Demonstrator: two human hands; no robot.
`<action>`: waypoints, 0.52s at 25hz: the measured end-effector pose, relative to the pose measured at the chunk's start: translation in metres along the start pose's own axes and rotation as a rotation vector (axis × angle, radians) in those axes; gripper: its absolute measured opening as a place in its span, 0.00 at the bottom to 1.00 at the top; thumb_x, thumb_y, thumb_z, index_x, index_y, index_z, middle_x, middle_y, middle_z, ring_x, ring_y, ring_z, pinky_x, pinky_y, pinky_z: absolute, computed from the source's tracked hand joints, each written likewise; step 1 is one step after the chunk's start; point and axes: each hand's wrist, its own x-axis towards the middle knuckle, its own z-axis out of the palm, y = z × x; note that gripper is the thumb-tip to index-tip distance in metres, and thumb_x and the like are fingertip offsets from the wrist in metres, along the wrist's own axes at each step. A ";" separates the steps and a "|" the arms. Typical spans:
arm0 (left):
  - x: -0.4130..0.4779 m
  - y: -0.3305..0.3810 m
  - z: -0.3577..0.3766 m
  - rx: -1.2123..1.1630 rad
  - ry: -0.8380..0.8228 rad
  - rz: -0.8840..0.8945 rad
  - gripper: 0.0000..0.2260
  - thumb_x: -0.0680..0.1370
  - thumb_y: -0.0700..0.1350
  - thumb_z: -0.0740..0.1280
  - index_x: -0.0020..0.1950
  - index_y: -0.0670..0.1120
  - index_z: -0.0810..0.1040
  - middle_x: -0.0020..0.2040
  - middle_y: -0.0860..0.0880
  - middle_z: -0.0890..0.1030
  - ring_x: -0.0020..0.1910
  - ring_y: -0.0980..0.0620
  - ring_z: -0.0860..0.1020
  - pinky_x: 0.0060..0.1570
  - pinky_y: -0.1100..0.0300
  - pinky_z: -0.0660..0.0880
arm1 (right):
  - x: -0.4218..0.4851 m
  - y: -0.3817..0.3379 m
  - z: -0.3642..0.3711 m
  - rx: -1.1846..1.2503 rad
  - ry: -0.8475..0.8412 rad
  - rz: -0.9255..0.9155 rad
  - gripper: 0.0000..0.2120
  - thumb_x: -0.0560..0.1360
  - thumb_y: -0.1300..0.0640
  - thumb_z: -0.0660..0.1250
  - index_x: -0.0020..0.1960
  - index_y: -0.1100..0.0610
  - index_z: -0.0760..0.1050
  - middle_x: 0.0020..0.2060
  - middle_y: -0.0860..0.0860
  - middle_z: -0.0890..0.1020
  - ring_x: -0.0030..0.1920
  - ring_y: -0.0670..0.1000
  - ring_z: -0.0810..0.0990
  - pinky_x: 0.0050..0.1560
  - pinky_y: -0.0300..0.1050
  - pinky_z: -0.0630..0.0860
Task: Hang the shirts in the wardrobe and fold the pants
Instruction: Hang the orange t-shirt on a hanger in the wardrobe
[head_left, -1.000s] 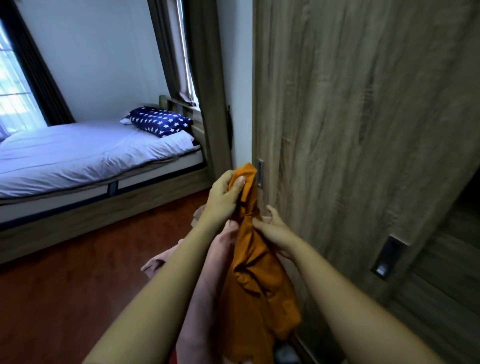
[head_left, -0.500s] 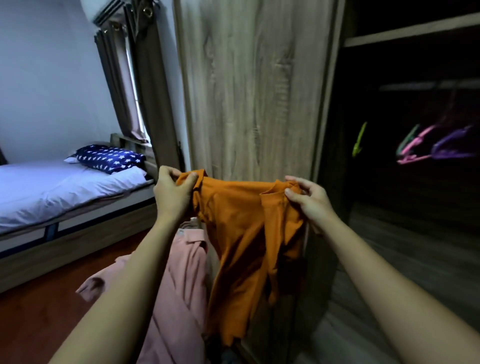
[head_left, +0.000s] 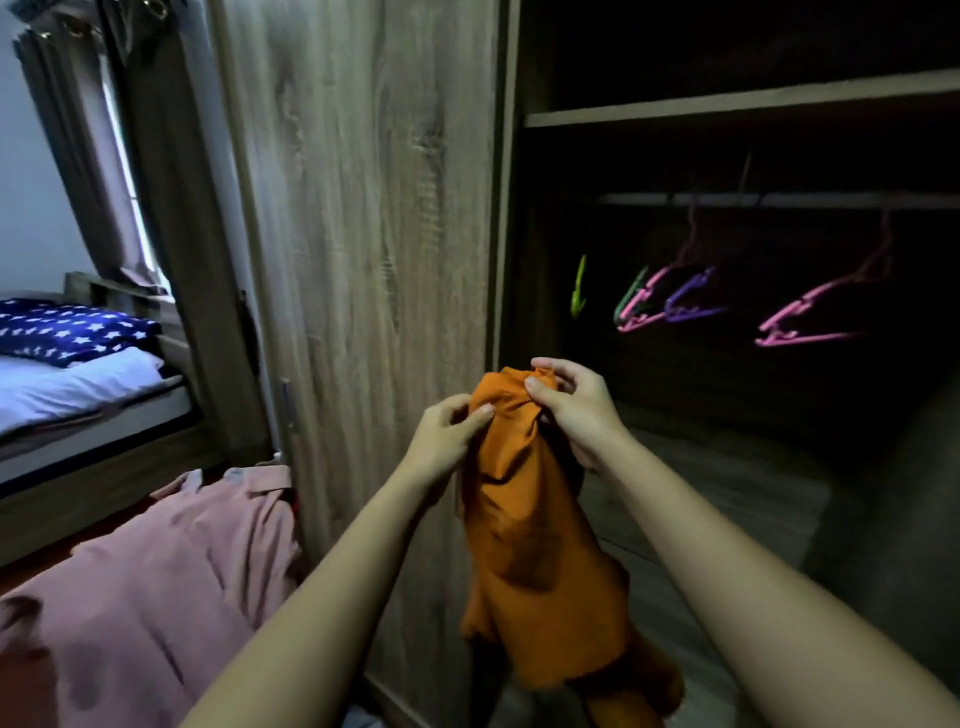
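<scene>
An orange shirt (head_left: 530, 545) hangs bunched in front of the wardrobe. My left hand (head_left: 447, 434) pinches its upper left edge and my right hand (head_left: 574, 402) grips its gathered top. A pink garment (head_left: 156, 582) drapes over my left arm at the lower left. Inside the open wardrobe, several plastic hangers hang from the rail (head_left: 779, 200): a green one (head_left: 577, 288), a pink and purple cluster (head_left: 670, 301), and a pink one (head_left: 810, 325) further right.
The wooden wardrobe door (head_left: 374, 234) stands between the room and the dark open compartment. A shelf (head_left: 727, 106) runs above the rail. A bed (head_left: 78, 389) with a star-patterned pillow (head_left: 72, 330) sits at the left, curtains (head_left: 130, 156) behind it.
My hands have come together, gathering the spread orange shirt into a bunch at its top. The view has shifted right, further into the open wardrobe.
</scene>
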 end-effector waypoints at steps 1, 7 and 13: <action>0.007 0.004 0.003 0.049 0.033 0.025 0.05 0.79 0.42 0.63 0.47 0.48 0.78 0.38 0.51 0.79 0.41 0.52 0.76 0.37 0.61 0.73 | -0.004 0.001 -0.010 -0.024 0.000 0.014 0.12 0.75 0.62 0.66 0.58 0.60 0.75 0.42 0.50 0.78 0.41 0.46 0.78 0.36 0.34 0.78; 0.039 0.062 0.017 0.265 -0.239 0.094 0.11 0.81 0.42 0.56 0.45 0.51 0.76 0.40 0.50 0.77 0.42 0.53 0.76 0.48 0.57 0.74 | -0.005 -0.004 -0.070 -0.559 -0.032 -0.048 0.21 0.73 0.52 0.69 0.65 0.50 0.71 0.54 0.49 0.73 0.56 0.48 0.73 0.52 0.42 0.72; 0.053 0.077 0.009 0.044 -0.335 0.149 0.10 0.82 0.41 0.55 0.45 0.47 0.74 0.28 0.54 0.73 0.27 0.59 0.72 0.31 0.68 0.70 | -0.010 0.030 -0.077 -0.827 -0.486 0.140 0.09 0.74 0.55 0.69 0.54 0.50 0.76 0.46 0.47 0.79 0.50 0.46 0.77 0.56 0.45 0.72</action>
